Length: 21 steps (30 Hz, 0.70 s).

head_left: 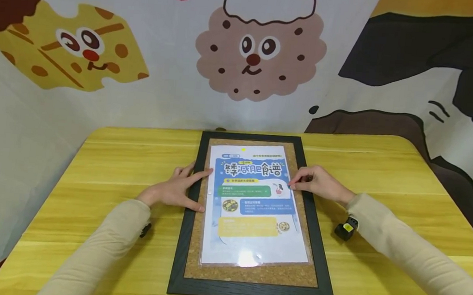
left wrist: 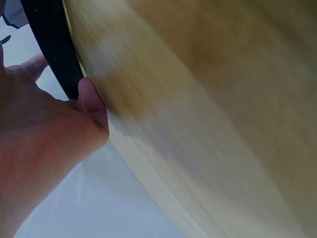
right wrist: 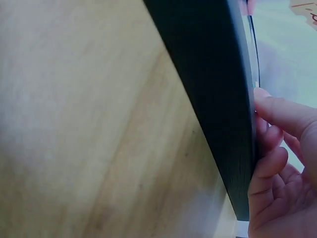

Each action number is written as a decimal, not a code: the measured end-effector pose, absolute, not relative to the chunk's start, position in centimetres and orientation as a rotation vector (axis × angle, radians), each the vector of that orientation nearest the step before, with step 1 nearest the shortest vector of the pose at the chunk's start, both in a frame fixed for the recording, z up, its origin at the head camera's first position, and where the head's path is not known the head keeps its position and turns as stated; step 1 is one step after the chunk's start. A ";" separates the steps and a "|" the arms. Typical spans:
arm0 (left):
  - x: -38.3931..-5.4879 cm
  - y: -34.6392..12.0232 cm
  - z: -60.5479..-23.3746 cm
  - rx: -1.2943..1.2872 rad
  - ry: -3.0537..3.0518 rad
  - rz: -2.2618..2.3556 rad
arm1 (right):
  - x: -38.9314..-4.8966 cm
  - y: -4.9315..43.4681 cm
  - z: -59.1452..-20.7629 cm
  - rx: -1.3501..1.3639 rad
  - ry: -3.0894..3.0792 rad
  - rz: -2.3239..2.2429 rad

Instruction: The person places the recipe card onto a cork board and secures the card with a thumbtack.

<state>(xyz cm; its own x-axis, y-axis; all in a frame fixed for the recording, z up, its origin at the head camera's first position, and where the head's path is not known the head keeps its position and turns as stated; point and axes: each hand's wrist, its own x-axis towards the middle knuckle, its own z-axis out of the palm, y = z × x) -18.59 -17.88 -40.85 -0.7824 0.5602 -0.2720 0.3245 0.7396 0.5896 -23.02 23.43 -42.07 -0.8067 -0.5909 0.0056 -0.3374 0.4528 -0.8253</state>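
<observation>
A laminated poster (head_left: 228, 253) with blue, green and yellow panels lies on the cork board (head_left: 251, 275), inside a black frame (head_left: 246, 291). My left hand (head_left: 174, 190) spreads over the frame's left side, its index fingertip and thumb touching the poster's left edge. In the left wrist view, part of that hand (left wrist: 44, 119) is seen beside the black frame (left wrist: 52, 47). At the poster's right edge, my right hand (head_left: 319, 182) pinches the sheet between thumb and index finger. The right wrist view shows this hand (right wrist: 292, 168) against the frame's side (right wrist: 213, 89), other fingers curled.
The frame lies on a yellow wooden table (head_left: 388, 178), its far end near the table's back edge. Behind stands a white cloth (head_left: 160, 104) printed with cartoon foods. A black wrist device (head_left: 346, 229) hangs at the right cuff.
</observation>
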 end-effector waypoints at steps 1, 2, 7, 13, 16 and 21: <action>-18.6 -17.9 -40.8 0.674 2.504 0.735 | -23.0 23.4 -42.1 -0.794 2.423 -1.287; -18.6 -17.9 -40.8 0.673 2.505 0.735 | -23.0 23.4 -42.1 -0.800 2.426 -1.290; -18.6 -17.8 -40.8 0.669 2.505 0.734 | -22.7 23.4 -42.2 -0.817 2.478 -1.273; -18.5 -17.8 -40.8 0.662 2.502 0.739 | -22.3 23.3 -42.0 -0.829 2.507 -1.241; -18.5 -17.8 -40.8 0.657 2.505 0.741 | -22.2 23.1 -41.8 -0.850 2.511 -1.225; -18.5 -17.8 -40.8 0.654 2.507 0.746 | -22.2 22.9 -41.7 -0.869 2.536 -1.194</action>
